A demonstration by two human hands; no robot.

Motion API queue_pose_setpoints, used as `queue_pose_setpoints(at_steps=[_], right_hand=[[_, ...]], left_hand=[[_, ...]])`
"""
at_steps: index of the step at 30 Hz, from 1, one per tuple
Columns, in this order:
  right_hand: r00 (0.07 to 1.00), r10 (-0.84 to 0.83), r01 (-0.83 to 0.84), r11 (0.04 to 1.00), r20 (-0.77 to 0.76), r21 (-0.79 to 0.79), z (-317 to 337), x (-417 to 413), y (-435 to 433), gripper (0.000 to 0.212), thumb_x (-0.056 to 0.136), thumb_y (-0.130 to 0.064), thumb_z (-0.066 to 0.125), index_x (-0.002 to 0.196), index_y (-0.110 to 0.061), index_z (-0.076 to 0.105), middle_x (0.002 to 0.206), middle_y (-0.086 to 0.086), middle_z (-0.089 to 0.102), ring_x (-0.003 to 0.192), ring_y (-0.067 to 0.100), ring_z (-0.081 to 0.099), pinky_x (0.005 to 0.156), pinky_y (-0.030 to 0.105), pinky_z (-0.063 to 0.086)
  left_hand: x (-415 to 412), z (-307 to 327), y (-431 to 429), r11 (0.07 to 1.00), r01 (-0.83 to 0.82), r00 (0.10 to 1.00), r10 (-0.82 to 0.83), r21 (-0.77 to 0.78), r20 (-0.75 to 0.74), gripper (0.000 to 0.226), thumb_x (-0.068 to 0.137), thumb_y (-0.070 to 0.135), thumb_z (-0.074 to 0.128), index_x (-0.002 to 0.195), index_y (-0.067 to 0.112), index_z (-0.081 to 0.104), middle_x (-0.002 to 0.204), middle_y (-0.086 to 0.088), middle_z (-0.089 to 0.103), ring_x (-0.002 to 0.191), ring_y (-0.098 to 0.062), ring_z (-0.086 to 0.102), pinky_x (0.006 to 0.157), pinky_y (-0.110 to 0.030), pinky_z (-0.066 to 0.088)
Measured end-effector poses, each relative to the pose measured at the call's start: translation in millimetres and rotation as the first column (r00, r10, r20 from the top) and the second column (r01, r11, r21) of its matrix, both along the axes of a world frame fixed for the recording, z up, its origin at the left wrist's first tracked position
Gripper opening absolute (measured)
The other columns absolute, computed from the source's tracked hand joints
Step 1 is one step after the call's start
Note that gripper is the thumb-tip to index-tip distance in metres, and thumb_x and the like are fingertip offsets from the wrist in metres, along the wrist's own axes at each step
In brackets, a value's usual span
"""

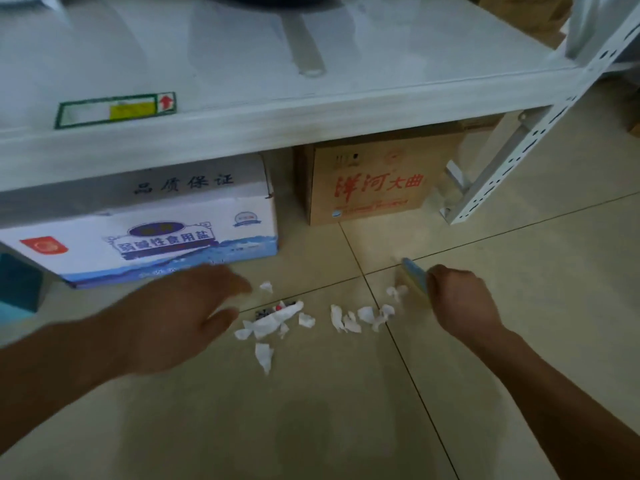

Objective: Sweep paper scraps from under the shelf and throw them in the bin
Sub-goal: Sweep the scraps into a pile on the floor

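Note:
Several white paper scraps (273,323) lie on the beige tiled floor in front of the white metal shelf (242,129), with a second cluster of scraps (360,317) further right. My right hand (460,299) is shut on a small blue brush (414,275), whose bristles touch the floor beside the rightmost scraps. My left hand (180,317) hovers low over the floor just left of the scraps, fingers apart, holding nothing. No bin is in view.
Under the shelf stand a white and blue cardboard box (156,233) on the left and a brown cardboard box (374,185) on the right. The shelf's perforated leg (502,161) slants down at the right. A teal object (17,285) sits at the far left.

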State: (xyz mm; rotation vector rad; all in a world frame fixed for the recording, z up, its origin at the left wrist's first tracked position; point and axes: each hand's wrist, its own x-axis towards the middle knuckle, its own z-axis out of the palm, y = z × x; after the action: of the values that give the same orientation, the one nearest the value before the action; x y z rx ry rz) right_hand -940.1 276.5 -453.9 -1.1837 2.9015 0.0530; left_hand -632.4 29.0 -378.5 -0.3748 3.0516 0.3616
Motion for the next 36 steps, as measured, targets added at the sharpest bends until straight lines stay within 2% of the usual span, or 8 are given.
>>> queue_pose_setpoints(at_steps=[7, 11, 17, 22, 25, 29, 32, 36], right_hand=[[0.964, 0.176, -0.159, 0.982, 0.201, -0.1, -14.5, 81.4, -27.2, 0.024, 0.095, -0.019, 0.048, 0.08, -0.007, 0.062, 0.071, 0.015, 0.07, 0.061, 0.033, 0.065, 0.054, 0.031, 0.042], [0.988, 0.065, -0.031, 0.973, 0.143, -0.229, -4.1, 98.9, -45.4, 0.038, 0.097, -0.026, 0.038, 0.067, -0.009, 0.054, 0.065, 0.018, 0.067, 0.059, 0.037, 0.063, 0.055, 0.036, 0.043], [0.99, 0.068, -0.075, 0.996, 0.127, 0.055, -10.0, 154.0, -64.6, 0.02, 0.093, -0.02, 0.054, 0.089, -0.005, 0.066, 0.089, 0.017, 0.074, 0.081, 0.034, 0.07, 0.062, 0.03, 0.04], [0.945, 0.19, -0.149, 0.974, 0.266, -0.168, 4.9, 206.7, -93.3, 0.038, 0.094, -0.029, 0.038, 0.058, -0.018, 0.038, 0.079, 0.024, 0.071, 0.068, 0.037, 0.062, 0.061, 0.032, 0.033], [0.984, 0.131, -0.096, 0.962, 0.123, -0.254, 15.8, 191.3, -104.1, 0.044, 0.092, -0.03, 0.035, 0.063, -0.005, 0.057, 0.075, 0.029, 0.07, 0.072, 0.044, 0.066, 0.063, 0.039, 0.046], [0.998, 0.054, -0.053, 0.998, 0.025, -0.047, 10.8, 159.1, -127.3, 0.033, 0.099, -0.022, 0.044, 0.089, 0.003, 0.064, 0.091, 0.026, 0.072, 0.088, 0.042, 0.068, 0.075, 0.04, 0.051], [0.983, 0.159, -0.17, 0.977, 0.092, 0.131, 4.2, 178.3, -148.4, 0.022, 0.087, -0.021, 0.061, 0.1, -0.003, 0.062, 0.101, 0.019, 0.071, 0.097, 0.038, 0.067, 0.079, 0.037, 0.05], [0.921, 0.339, -0.341, 0.94, 0.191, -0.019, -5.0, 225.1, -166.4, 0.016, 0.091, -0.022, 0.05, 0.082, -0.011, 0.059, 0.09, 0.021, 0.071, 0.084, 0.04, 0.066, 0.065, 0.036, 0.04]], left_hand=[[98.8, -43.9, 29.2, 0.987, -0.062, 0.988, 0.039, 0.149, 0.152, 0.026, 0.086, 0.057, 0.043, 0.103, 0.043, 0.056, 0.09, 0.026, 0.065, 0.077, 0.007, 0.066, 0.065, -0.013, 0.054], [146.7, -57.8, 29.5, 0.973, -0.081, 0.967, 0.025, 0.216, 0.252, 0.034, 0.083, 0.057, 0.042, 0.115, 0.049, 0.052, 0.105, 0.03, 0.06, 0.093, 0.009, 0.063, 0.077, -0.013, 0.052], [215.4, -57.5, 27.2, 0.989, -0.046, 0.954, 0.002, 0.14, 0.301, 0.03, 0.075, 0.058, 0.049, 0.103, 0.05, 0.052, 0.089, 0.03, 0.056, 0.077, 0.016, 0.057, 0.062, -0.005, 0.045], [257.0, -69.1, 36.5, 0.986, 0.01, 0.924, -0.073, 0.167, 0.376, 0.044, 0.09, 0.055, 0.032, 0.132, 0.044, 0.039, 0.131, 0.017, 0.045, 0.121, -0.003, 0.048, 0.091, -0.021, 0.038], [273.0, -72.6, 37.2, 0.966, -0.02, 0.891, -0.099, 0.256, 0.443, 0.045, 0.09, 0.056, 0.031, 0.133, 0.043, 0.039, 0.131, 0.017, 0.045, 0.12, -0.003, 0.049, 0.092, -0.02, 0.038], [287.6, -82.7, 39.5, 0.952, -0.087, 0.908, -0.045, 0.292, 0.416, 0.05, 0.085, 0.062, 0.027, 0.13, 0.045, 0.039, 0.109, 0.026, 0.039, 0.117, 0.004, 0.048, 0.089, -0.014, 0.037], [285.6, -82.6, 41.3, 0.955, -0.098, 0.875, -0.051, 0.28, 0.481, 0.045, 0.091, 0.055, 0.033, 0.133, 0.04, 0.04, 0.13, 0.016, 0.045, 0.123, -0.004, 0.048, 0.092, -0.018, 0.036], [276.1, -72.5, 40.6, 0.979, -0.071, 0.861, -0.038, 0.194, 0.507, 0.045, 0.096, 0.047, 0.036, 0.138, 0.034, 0.04, 0.137, 0.008, 0.046, 0.127, -0.012, 0.046, 0.101, -0.024, 0.036]])
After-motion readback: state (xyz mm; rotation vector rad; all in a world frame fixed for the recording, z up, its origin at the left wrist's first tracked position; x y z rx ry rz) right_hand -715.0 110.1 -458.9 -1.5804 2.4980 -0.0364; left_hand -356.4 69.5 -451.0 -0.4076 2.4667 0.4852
